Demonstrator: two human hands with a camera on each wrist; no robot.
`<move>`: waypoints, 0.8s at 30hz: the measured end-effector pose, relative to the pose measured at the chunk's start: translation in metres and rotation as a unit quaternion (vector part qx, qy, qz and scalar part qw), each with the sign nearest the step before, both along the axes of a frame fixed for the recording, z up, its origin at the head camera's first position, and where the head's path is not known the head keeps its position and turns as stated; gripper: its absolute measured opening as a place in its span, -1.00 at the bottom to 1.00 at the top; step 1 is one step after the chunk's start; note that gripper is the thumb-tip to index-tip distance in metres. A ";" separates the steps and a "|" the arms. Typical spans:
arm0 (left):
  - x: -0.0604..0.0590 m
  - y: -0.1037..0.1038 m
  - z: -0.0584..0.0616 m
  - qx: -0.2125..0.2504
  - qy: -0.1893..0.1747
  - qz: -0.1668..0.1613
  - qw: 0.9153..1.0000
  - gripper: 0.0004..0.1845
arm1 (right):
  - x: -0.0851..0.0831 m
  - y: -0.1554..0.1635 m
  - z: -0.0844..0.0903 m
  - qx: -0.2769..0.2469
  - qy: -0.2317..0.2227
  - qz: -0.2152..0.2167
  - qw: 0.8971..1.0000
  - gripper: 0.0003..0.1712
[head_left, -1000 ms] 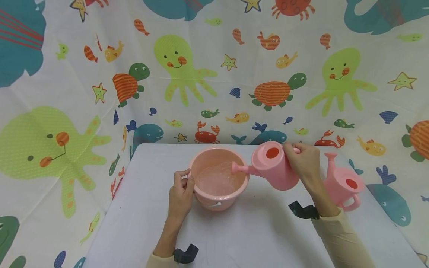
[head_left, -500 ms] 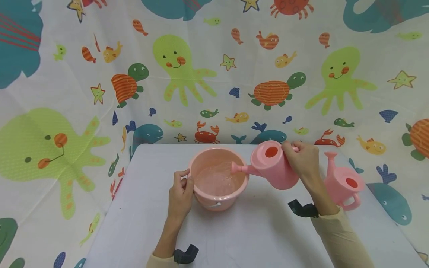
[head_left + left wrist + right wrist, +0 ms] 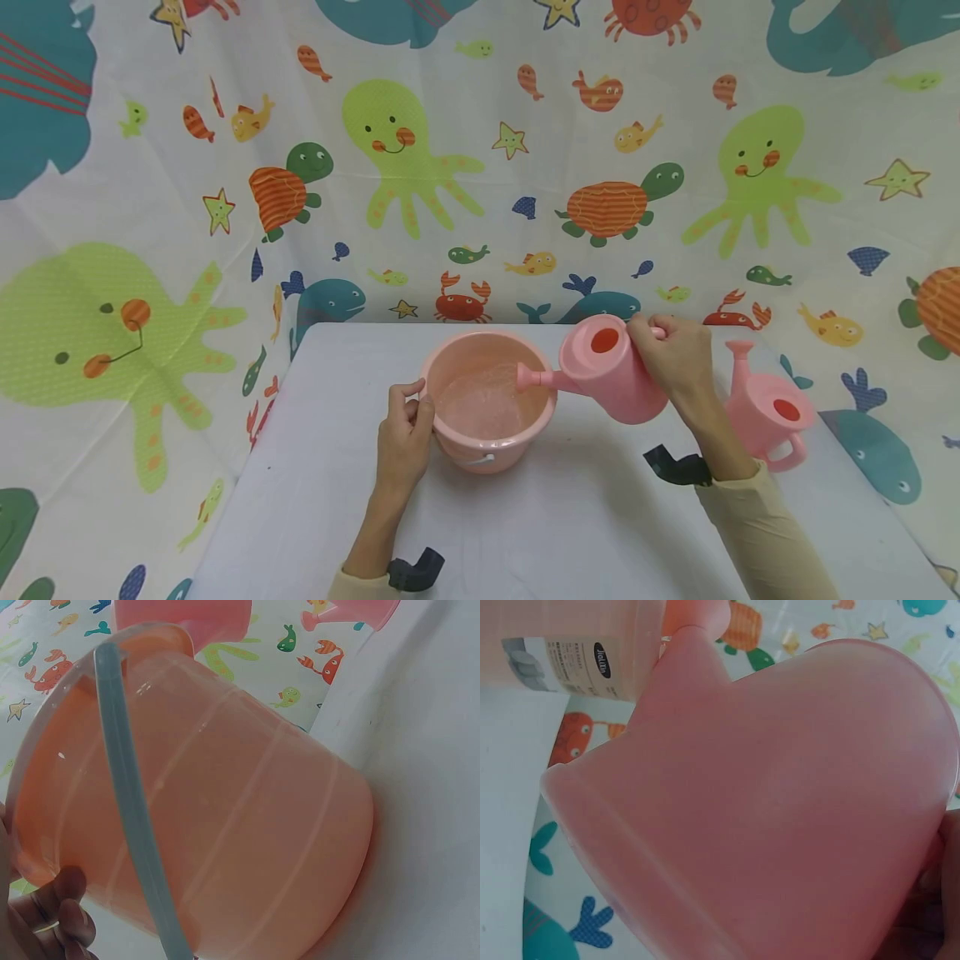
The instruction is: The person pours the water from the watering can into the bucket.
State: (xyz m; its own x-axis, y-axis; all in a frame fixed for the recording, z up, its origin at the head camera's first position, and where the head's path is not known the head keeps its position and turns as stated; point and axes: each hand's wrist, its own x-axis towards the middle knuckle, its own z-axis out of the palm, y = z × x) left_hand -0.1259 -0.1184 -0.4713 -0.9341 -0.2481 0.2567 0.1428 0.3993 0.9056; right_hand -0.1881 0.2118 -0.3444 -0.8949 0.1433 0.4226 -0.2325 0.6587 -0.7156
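A pink bucket (image 3: 489, 454) stands on the white table, with rippling water (image 3: 487, 400) inside it. At its left rim my left hand (image 3: 405, 437) holds on with thumb and fingers; the left wrist view shows fingertips (image 3: 71, 883) against the wall below the rim. My right hand (image 3: 675, 354) grips the handle of a pink watering can (image 3: 611, 375), lifted and tipped to the left. The can's spout head (image 3: 531, 377) is over the bucket's right side, by the disturbed water. In the right wrist view the can's body (image 3: 765, 802) hides most of the hand.
A second pink watering can (image 3: 772, 408) stands upright at the right, beyond my right forearm. The bucket's white handle (image 3: 131, 795) hangs down its near side. A curtain (image 3: 480, 292) printed with sea animals rises behind the white table (image 3: 555, 533).
The tipped watering can has shifted very slightly left in my right hand, and the ripples in the bucket have changed. My left hand keeps its place at the rim.
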 end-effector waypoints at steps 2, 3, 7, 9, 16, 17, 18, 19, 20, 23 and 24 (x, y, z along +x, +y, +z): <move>0.000 0.000 0.000 0.001 -0.001 0.000 1.000 -0.70 | 0.001 0.000 0.000 0.000 -0.002 0.001 1.000 -0.57; 0.000 0.000 0.000 0.001 0.000 -0.001 1.000 -0.70 | 0.001 0.000 0.001 0.001 -0.002 0.001 1.000 -0.57; 0.000 0.000 0.000 0.000 0.007 -0.001 1.000 -0.70 | 0.001 0.000 0.001 0.006 -0.001 0.002 1.000 -0.57; 0.000 0.000 0.000 -0.002 0.010 -0.001 1.000 -0.70 | 0.001 0.000 0.001 0.008 0.002 0.001 1.000 -0.57; 0.000 0.000 0.000 -0.001 0.006 -0.001 1.000 -0.69 | 0.001 0.000 0.002 0.010 -0.002 -0.001 1.000 -0.57; -0.001 0.000 0.000 -0.001 0.005 -0.001 1.000 -0.69 | 0.001 -0.001 0.002 0.011 -0.003 -0.001 1.000 -0.56; -0.001 0.000 0.000 -0.001 0.004 0.000 1.000 -0.69 | 0.001 -0.001 0.002 0.013 -0.002 -0.002 1.000 -0.57; -0.001 0.000 -0.001 0.000 0.004 0.001 1.000 -0.69 | 0.001 -0.001 0.002 0.014 0.000 -0.003 1.000 -0.57; -0.001 0.000 -0.001 0.000 0.003 0.002 1.000 -0.70 | 0.001 -0.001 0.002 0.015 0.002 -0.004 1.000 -0.57; -0.001 0.001 -0.001 -0.001 0.004 0.003 1.000 -0.70 | 0.001 -0.001 0.002 0.018 0.007 -0.004 1.000 -0.57; -0.001 0.001 -0.001 -0.001 0.005 0.003 1.000 -0.70 | 0.001 -0.001 0.001 0.020 0.009 -0.005 1.000 -0.57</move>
